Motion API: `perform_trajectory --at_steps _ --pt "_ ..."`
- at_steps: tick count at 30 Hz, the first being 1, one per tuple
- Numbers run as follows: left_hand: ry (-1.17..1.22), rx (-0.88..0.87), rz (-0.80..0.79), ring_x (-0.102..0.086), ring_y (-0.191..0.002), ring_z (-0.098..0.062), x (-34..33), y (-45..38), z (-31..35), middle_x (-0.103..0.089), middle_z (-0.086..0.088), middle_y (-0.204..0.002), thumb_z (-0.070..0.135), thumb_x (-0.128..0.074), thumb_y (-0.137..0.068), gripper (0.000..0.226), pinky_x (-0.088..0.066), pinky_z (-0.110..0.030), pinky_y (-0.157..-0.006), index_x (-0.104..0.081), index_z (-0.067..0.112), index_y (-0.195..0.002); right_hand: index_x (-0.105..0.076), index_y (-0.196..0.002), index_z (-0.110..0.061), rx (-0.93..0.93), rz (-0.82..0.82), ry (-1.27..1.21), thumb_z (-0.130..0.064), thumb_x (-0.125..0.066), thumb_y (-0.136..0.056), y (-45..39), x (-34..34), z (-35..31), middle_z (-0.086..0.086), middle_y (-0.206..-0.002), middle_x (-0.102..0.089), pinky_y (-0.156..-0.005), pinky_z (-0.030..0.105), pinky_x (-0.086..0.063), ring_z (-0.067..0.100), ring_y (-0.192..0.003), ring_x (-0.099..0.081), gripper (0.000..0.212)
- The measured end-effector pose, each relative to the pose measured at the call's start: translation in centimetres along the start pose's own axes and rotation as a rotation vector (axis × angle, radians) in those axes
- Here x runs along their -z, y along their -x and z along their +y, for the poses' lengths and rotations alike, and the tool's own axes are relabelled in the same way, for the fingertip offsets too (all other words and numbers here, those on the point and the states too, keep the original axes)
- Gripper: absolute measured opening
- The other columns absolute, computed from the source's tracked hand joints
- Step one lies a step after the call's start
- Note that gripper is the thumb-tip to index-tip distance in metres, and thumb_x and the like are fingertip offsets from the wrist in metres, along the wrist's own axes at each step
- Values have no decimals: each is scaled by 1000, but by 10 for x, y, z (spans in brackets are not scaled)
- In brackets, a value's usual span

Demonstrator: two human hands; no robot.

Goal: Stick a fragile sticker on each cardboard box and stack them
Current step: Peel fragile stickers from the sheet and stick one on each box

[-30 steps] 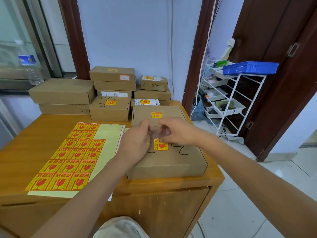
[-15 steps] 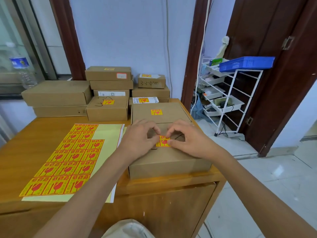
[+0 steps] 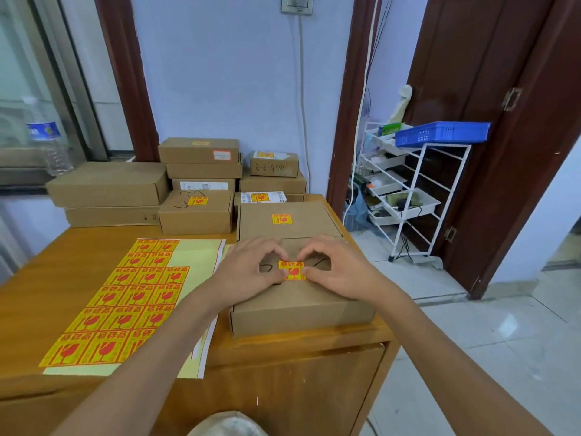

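A flat cardboard box (image 3: 301,306) lies at the wooden table's front right corner. A yellow-and-red fragile sticker (image 3: 292,270) lies flat on its lid. My left hand (image 3: 248,275) and my right hand (image 3: 342,272) rest on the lid, thumb and index fingertips pressing the sticker's left and right edges. Directly behind sits a second box (image 3: 314,225) with a sticker on top. The sticker sheet (image 3: 125,303), with several stickers left, lies to the left on the table (image 3: 78,247).
Several stacked cardboard boxes (image 3: 198,151) stand along the wall, and one small stickered box (image 3: 196,212) sits in front of them. A water bottle (image 3: 47,146) stands on the window sill. A white wire rack (image 3: 408,184) carrying a blue basket (image 3: 440,135) stands right of the table.
A second ago both hands held the sticker just above the lid. They lowered it onto the box, and their fingertips now press it flat.
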State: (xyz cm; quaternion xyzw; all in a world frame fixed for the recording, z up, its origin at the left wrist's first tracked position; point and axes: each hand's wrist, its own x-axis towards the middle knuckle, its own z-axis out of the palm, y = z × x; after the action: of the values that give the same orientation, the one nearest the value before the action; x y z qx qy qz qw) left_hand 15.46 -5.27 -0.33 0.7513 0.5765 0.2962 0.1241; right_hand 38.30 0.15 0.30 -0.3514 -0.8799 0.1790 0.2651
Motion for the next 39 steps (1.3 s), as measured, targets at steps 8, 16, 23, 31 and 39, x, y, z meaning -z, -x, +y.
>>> perform_trajectory --at_steps 8,16,23,31,39 --pt "13 -12 25 -38 -134 -5 -2 3 -2 -53 21 -143 38 -67 -94 15 -29 -37 -112 -65 38 -108 -66 -95 -38 -6 -3 11 -32 -76 -89 1 -2 -1 -7 -114 -67 -101 40 -47 12 -114 -60 13" --pt "77 15 47 -41 -133 -6 -5 3 -6 -55 23 -139 32 -68 -93 10 -33 -43 -112 -61 36 -99 -64 -96 -40 -15 -7 24 -53 -67 -84 1 -3 -1 -15 -110 -61 -97 33 -46 8 -110 -56 18" --pt "79 5 47 -43 -131 -7 -4 4 -3 -55 23 -138 36 -72 -88 16 -34 -44 -112 -60 35 -97 -63 -98 -36 -26 -16 60 -45 -62 -82 3 -6 -4 -19 -113 -58 -91 23 -40 3 -109 -53 17" --pt "95 11 45 -42 -132 -8 -4 4 -4 -54 24 -138 35 -67 -93 9 -32 -47 -114 -62 37 -100 -59 -99 -38 -23 -26 93 -57 -48 -74 4 -7 -5 -17 -116 -57 -98 27 -42 8 -112 -52 33" --pt "96 -31 35 -43 -132 -5 -5 3 -9 -52 29 -136 66 -59 -76 34 -34 -49 -113 -62 45 -102 -57 -103 -40 -12 -36 121 -45 -62 -88 4 -7 -4 -17 -118 -56 -96 32 -44 7 -111 -50 17"
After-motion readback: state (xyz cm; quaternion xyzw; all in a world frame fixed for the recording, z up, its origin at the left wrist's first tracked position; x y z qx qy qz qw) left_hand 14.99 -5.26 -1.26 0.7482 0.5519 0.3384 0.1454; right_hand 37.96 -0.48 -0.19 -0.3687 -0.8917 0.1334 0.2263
